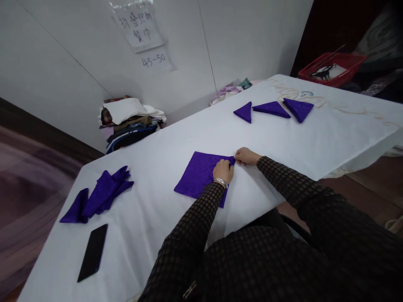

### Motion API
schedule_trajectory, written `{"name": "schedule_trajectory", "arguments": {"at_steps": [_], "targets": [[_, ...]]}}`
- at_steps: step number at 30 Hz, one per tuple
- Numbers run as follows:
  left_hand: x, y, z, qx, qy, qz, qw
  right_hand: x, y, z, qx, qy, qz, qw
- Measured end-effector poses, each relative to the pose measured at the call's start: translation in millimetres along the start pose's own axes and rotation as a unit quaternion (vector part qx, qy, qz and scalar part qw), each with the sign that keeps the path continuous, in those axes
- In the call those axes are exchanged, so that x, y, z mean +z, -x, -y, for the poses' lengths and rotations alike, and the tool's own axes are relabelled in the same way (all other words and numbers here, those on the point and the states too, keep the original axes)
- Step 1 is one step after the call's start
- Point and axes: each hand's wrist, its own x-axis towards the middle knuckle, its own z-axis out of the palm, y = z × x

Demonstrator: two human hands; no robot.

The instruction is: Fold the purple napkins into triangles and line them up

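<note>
A purple cloth napkin (196,175) lies flat in a squarish shape on the white tablecloth in front of me. My left hand (223,171), with a silver bracelet at the wrist, rests on the napkin's right part, fingers bent and pressed down near its upper right corner. With closed fingertips my right hand (247,156) pinches that same corner. Three napkins folded into triangles, a small one (244,112), a long one (272,109) and a wider one (298,109), lie farther back on the right. Crumpled purple napkins (105,192) are at the left.
A black phone (92,252) lies at the table's left front. Behind the table rises a stack of folded clothes (130,121). A red basket (349,63) holding dark-handled items stands at the back right. Handwritten paper signs (141,31) hang on the wall.
</note>
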Motion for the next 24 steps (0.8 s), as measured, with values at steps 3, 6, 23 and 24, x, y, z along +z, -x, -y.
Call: {"name": "schedule_trajectory", "arguments": {"at_steps": [3, 6, 23, 24], "targets": [[3.3, 0.9, 2.7, 0.003, 0.001, -0.003, 1.000, -0.6, -2.8, -0.9, 0.004, -0.011, 0.007, 1.000], [4.7, 1.6, 3.0, 0.015, -0.007, -0.001, 1.000, -1.3, -4.5, -1.9, 0.005, -0.016, 0.012, 1.000], [-2.6, -4.1, -3.7, 0.018, -0.036, 0.059, 0.997, -3.5, -5.1, -3.0, 0.005, -0.031, 0.035, 0.999], [-2.6, -3.9, -4.5, 0.020, -0.042, 0.060, 0.997, -3.9, -5.4, -3.0, 0.005, -0.030, 0.037, 0.999]]}}
